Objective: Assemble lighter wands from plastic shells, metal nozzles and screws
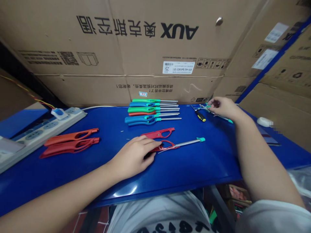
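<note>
My left hand [137, 155] lies over the lower red lighter handle half [167, 145], its fingers closed around the handle's left end. From that half a metal lighter tube [188, 143] with a teal tip points right, and thin wires show at its near end. A second red handle half [161, 133] rests just behind. At the back right my right hand [224, 108] is closed in a pinch over a small group of metal and teal lighter parts [206, 106]; what is between its fingertips is hidden. Another teal-tipped tube [224, 118] lies beneath this hand.
Several assembled lighters [145, 110] in green, blue and red lie in a row at the back. A yellow-and-black screwdriver [200, 116] is left of my right hand. Orange-red handle shells [73, 142] and a power strip [43, 129] are on the left. Cardboard [136, 64] stands behind the blue table.
</note>
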Available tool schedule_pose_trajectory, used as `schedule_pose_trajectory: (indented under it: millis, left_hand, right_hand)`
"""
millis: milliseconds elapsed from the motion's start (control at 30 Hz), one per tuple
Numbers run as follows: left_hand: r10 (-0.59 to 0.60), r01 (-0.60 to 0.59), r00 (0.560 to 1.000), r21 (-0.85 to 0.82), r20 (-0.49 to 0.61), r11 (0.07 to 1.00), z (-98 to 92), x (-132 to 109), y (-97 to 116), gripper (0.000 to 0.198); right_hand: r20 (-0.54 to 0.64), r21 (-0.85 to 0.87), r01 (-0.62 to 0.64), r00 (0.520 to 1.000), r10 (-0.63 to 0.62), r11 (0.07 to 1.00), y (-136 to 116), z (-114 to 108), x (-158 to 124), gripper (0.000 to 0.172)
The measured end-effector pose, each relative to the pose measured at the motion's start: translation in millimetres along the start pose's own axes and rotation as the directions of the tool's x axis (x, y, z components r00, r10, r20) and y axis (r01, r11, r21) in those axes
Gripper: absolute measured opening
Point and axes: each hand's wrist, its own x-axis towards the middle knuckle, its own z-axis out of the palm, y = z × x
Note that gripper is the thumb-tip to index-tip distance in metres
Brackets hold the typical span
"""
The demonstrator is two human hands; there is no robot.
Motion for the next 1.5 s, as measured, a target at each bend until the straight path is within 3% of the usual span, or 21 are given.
schedule_pose_trajectory:
  millis: [67, 133, 233, 367, 467, 700, 800, 1000, 1500]
  left_hand:
    - [-0.003, 0.003, 1.0, -0.004, 0.0, 1.0, -0.6, 1, 1, 0.042]
    - [-0.009, 0.009, 1.0, -0.013, 0.0, 1.0, -0.6, 1, 1, 0.041]
    - [-0.037, 0.036, 0.999, -0.039, -0.019, 0.999, 0.9, 1, 0, 0.038]
    - [-0.079, 0.072, 0.994, -0.099, -0.072, 0.993, 3.5, 1, -2, 0.036]
    - [-0.086, 0.076, 0.993, -0.125, -0.08, 0.989, 3.8, 1, -2, 0.035]
    - [-0.113, 0.105, 0.991, -0.121, -0.066, 0.987, 2.6, 1, 0, 0.03]
    - [-0.124, 0.115, 0.991, -0.126, -0.059, 0.985, 3.0, 1, 0, 0.03]
    - [-0.129, 0.119, 0.989, -0.136, -0.07, 0.984, 3.1, 1, 0, 0.029]
    - [-0.125, 0.115, 0.991, -0.154, -0.056, 0.981, 3.7, 1, -1, 0.029]
  right_hand:
    - [0.059, 0.227, 0.126, 0.988, -0.143, 0.966, -14, 2, -8, 0.023]
    - [0.185, 0.344, 0.211, 0.94, -0.286, 0.915, -33, 6, -19, 0.032]
    - [0.374, 0.403, 0.246, 0.835, -0.404, 0.882, -64, 19, -38, 0.038]
    - [0.485, 0.479, 0.354, 0.656, -0.579, 0.803, -94, 44, -61, 0.039]
    - [0.508, 0.486, 0.398, 0.596, -0.622, 0.778, -105, 60, -73, 0.037]
    - [0.475, 0.409, 0.528, 0.574, -0.667, 0.745, -110, 65, -82, 0.025]
    - [0.484, 0.343, 0.617, 0.531, -0.696, 0.709, -111, 66, -81, 0.016]
    - [0.473, 0.313, 0.705, 0.465, -0.748, 0.636, -113, 64, -83, 0.014]
    - [0.501, 0.215, 0.781, 0.427, -0.753, 0.586, -115, 62, -92, 0.017]
